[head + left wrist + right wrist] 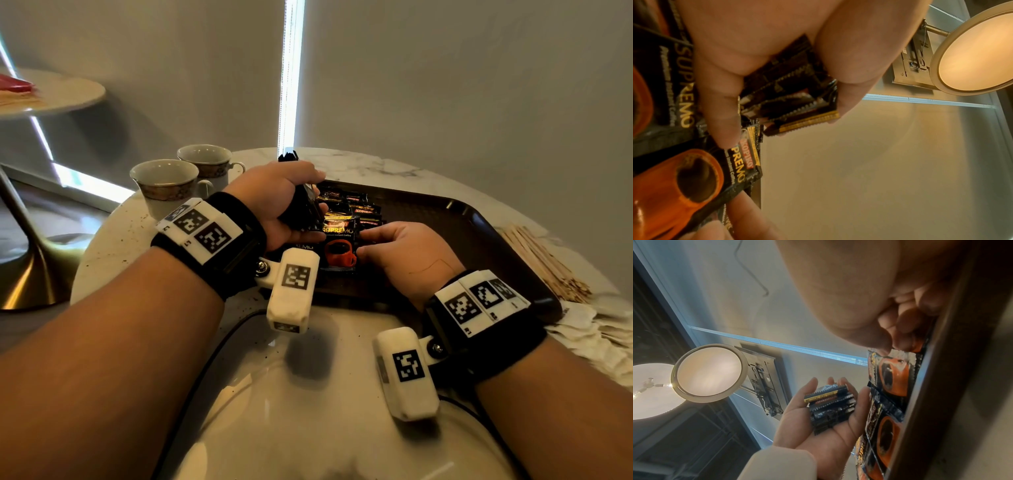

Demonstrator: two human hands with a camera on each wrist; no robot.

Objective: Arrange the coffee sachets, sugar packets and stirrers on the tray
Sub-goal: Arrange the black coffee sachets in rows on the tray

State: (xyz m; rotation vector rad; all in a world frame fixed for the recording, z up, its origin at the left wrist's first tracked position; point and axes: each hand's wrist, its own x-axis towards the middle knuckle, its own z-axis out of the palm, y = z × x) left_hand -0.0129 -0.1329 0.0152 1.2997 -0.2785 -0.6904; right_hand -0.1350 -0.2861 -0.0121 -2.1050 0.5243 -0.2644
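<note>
The round marble surface point(359, 168) carries everything, and I take the brown tray point(455, 219) on it as my landmark. Two cups point(171, 186) stand off the tray's far left corner. The wooden stirrers point(544, 263) lie in a loose heap just off its right rim, and the white sugar packets point(596, 339) spread beyond its near right corner; neither is on the tray yet.

On the tray's left half, coffee sachets point(356, 209) lie in an overlapping row. The left hand point(284, 202) grips a fanned stack of sachets point(797, 100) upright above that row. The right hand point(407, 257) pinches one sachet point(339, 250) at its edge, at the row's near end.

The stack looks the likeliest trouble: it is splayed, so a loosened grip could spill sachets over the row. Sliding the pinched sachet could also drag its neighbours askew. A forearm swinging right might scatter the stirrers.
</note>
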